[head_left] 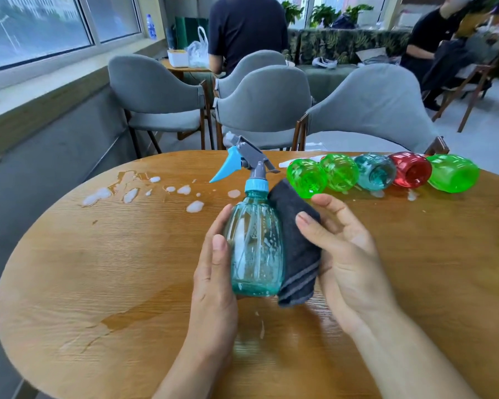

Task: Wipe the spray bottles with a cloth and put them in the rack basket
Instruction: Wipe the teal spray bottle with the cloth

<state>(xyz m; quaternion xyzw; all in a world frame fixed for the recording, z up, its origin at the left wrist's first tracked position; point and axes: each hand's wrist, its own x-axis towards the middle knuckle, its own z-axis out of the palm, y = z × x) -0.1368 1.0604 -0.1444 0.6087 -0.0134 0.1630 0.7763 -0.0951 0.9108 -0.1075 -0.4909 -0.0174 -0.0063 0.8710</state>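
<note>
The left hand [213, 272] grips a teal spray bottle [254, 249] upright above the round wooden table [98, 269], thumb laid along the bottle's near left side and the other fingers curled round behind it. The right hand [346, 254] presses a folded dark grey cloth [297, 254] flat against the bottle's right flank, its fingers nearly straight and spread over the cloth rather than closed round it. White foam streaks cling to the bottle wall between the 2 hands, and its grey sprayer head with a blue trigger [228, 165] points up and to the left. Beyond the right hand's fingertips, 5 more bottles lie on their sides in a touching row with bases toward the camera: 2 green [307, 177] [340, 172], 1 teal [375, 171], 1 red [411, 169], 1 green [452, 173]. Past the left hand, foam blobs [195, 206] dot the far tabletop, and a wet patch [110, 323] spreads nearer.
</note>
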